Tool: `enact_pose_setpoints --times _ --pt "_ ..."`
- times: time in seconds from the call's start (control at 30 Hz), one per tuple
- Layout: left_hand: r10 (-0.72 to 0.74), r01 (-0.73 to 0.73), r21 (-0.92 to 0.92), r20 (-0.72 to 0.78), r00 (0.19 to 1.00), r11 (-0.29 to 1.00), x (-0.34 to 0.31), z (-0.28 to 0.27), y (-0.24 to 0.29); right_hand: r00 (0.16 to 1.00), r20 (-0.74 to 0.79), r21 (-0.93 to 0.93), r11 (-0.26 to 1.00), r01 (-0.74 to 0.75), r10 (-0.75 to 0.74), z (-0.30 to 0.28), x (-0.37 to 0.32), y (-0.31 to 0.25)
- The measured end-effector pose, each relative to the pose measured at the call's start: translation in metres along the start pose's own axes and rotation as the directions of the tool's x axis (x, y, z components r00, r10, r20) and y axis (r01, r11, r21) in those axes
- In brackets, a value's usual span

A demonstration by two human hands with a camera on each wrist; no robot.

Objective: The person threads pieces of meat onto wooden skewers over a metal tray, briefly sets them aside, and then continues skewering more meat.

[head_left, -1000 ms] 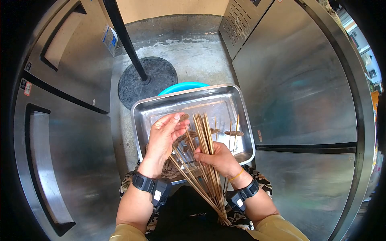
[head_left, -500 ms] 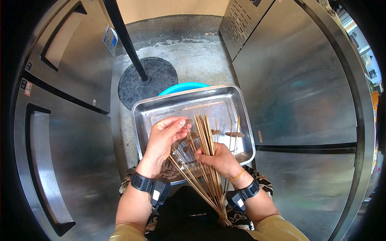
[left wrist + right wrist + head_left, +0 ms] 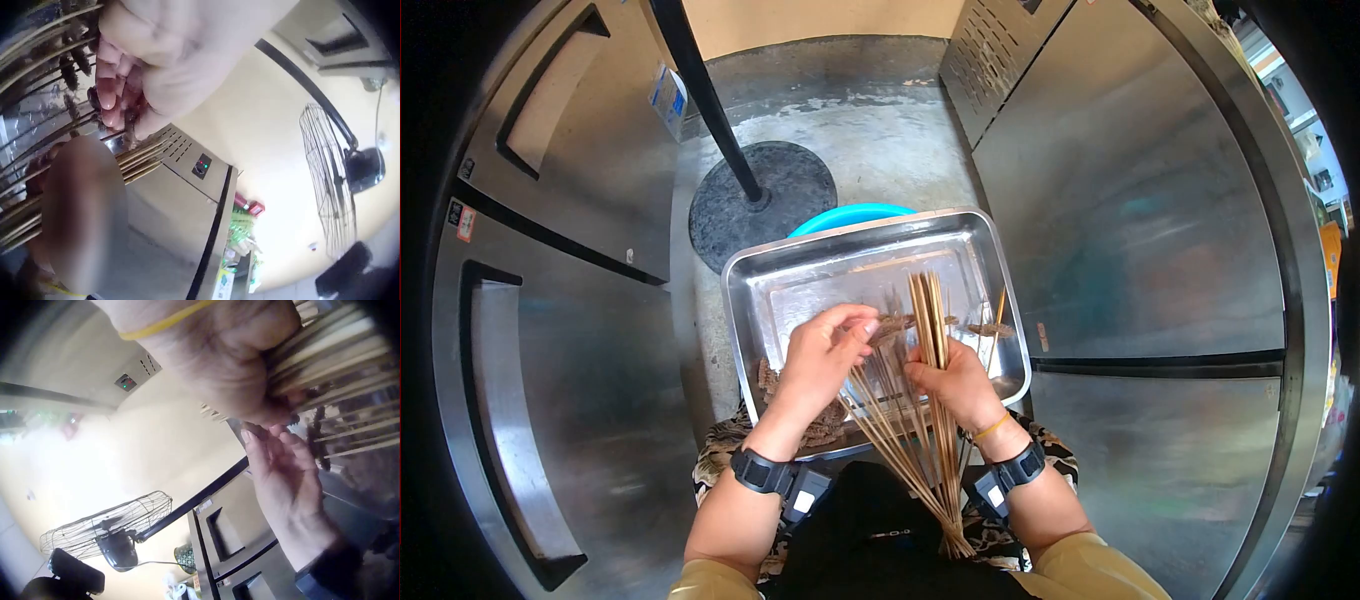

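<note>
Thin bamboo skewers stand in a thick bundle in my right hand, which grips them around the middle. More skewers fan out to the left below, their lower ends converging near my lap. My left hand is beside the bundle, thumb and fingertips pinching a small brown strip of meat. Brown meat pieces are threaded on some skewers to the right and behind the bundle. A heap of brown meat lies in the near left of the metal tray, partly hidden by my left forearm.
Behind the tray shows the rim of a blue basin. A black pole on a round base stands beyond it. Steel cabinets rise close on the left and right. A wire-caged fan appears in the wrist views.
My left hand has come slightly down and right, toward the bundle. The bundle's tops have shifted right and stand more upright, with my right hand still gripping it. The view has shifted slightly.
</note>
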State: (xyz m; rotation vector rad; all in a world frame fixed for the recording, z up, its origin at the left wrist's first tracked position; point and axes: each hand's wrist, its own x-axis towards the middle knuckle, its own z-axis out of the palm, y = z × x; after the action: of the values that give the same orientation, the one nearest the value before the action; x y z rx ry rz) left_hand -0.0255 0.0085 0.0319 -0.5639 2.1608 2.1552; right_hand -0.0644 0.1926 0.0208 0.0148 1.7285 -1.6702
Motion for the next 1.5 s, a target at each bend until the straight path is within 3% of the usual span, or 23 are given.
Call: enact_pose_setpoints --times 0.07,0.1,0.17,0.2,0.3,0.4,0.5,0.53,0.63,0.77,0.8,0.83,0.87,0.9,1.03,1.17,1.33,1.5 --pt "0.049 -0.041 0.135 -0.059 0.997 0.99 0.001 -0.014 -0.003 0.993 -0.106 -0.104 0.994 0.034 -0.045 -0.003 -0.001 -0.006" --pt "0.086 -0.048 0.307 -0.111 0.99 0.95 0.002 -0.025 -0.004 0.986 -0.153 -0.156 0.987 0.042 -0.066 -0.003 -0.002 -0.007" --pt "0.073 0.002 0.692 -0.079 0.994 0.722 0.0 -0.045 0.002 0.993 -0.108 0.004 0.998 0.057 -0.056 -0.011 0.0 -0.002" --pt "0.082 0.011 0.781 -0.08 0.993 0.624 -0.004 -0.051 0.003 0.995 -0.091 0.023 0.998 0.052 -0.05 -0.013 0.0 -0.003" --pt "0.05 -0.011 0.872 -0.016 0.999 0.489 -0.007 -0.067 -0.017 0.998 -0.062 0.084 0.996 0.026 -0.021 -0.017 -0.003 -0.007" --pt "-0.051 -0.006 0.896 0.032 0.998 0.445 -0.008 -0.061 -0.023 1.0 -0.024 0.139 0.99 0.002 0.002 -0.019 -0.006 -0.009" --pt "0.024 -0.147 0.935 0.148 0.989 0.323 -0.007 -0.046 -0.041 0.999 0.027 0.247 0.969 -0.032 0.027 -0.019 -0.009 -0.011" --pt "-0.054 -0.068 0.953 0.087 0.995 0.297 -0.003 -0.038 -0.048 0.999 0.036 0.236 0.971 -0.043 0.036 -0.019 -0.01 -0.012" --pt "-0.029 -0.055 0.956 0.066 0.997 0.287 -0.003 -0.03 -0.052 0.999 0.03 0.2 0.979 -0.043 0.038 -0.019 -0.011 -0.015" --pt "-0.078 -0.013 0.911 0.05 0.996 0.412 0.002 -0.04 -0.036 1.0 0.014 0.177 0.984 -0.015 0.012 -0.02 -0.009 -0.01" --pt "-0.058 0.007 0.848 0.028 0.998 0.531 0.004 -0.048 -0.035 1.0 0.018 0.18 0.983 -0.016 0.013 -0.019 -0.01 -0.011" --pt "-0.134 0.098 0.715 -0.006 0.991 0.693 0.009 -0.057 -0.035 1.0 0.02 0.184 0.983 -0.018 0.015 -0.019 -0.01 -0.011" --pt "-0.167 0.141 0.402 0.031 0.985 0.905 0.012 -0.063 -0.033 0.999 0.037 0.195 0.98 -0.035 0.028 -0.02 -0.009 -0.009" --pt "-0.187 0.185 0.031 0.078 0.979 0.982 0.013 -0.065 -0.028 0.999 0.037 0.178 0.984 -0.027 0.021 -0.019 -0.009 -0.008" --pt "-0.133 0.196 -0.513 0.157 0.979 0.836 0.009 -0.044 0.001 0.997 0.074 0.156 0.987 -0.029 0.018 -0.009 -0.007 -0.005" --pt "-0.081 0.109 -0.589 0.074 0.994 0.801 0.016 -0.026 -0.002 0.987 0.145 0.18 0.979 -0.092 0.066 0.002 -0.007 -0.011" --pt "-0.022 0.014 -0.541 -0.008 1.0 0.841 0.017 -0.016 0.0 0.977 0.196 0.156 0.981 -0.113 0.081 0.009 -0.01 -0.017" --pt "-0.055 0.012 -0.578 -0.056 0.997 0.816 0.018 -0.012 -0.002 0.975 0.215 0.164 0.982 -0.096 0.059 0.01 -0.011 -0.016"
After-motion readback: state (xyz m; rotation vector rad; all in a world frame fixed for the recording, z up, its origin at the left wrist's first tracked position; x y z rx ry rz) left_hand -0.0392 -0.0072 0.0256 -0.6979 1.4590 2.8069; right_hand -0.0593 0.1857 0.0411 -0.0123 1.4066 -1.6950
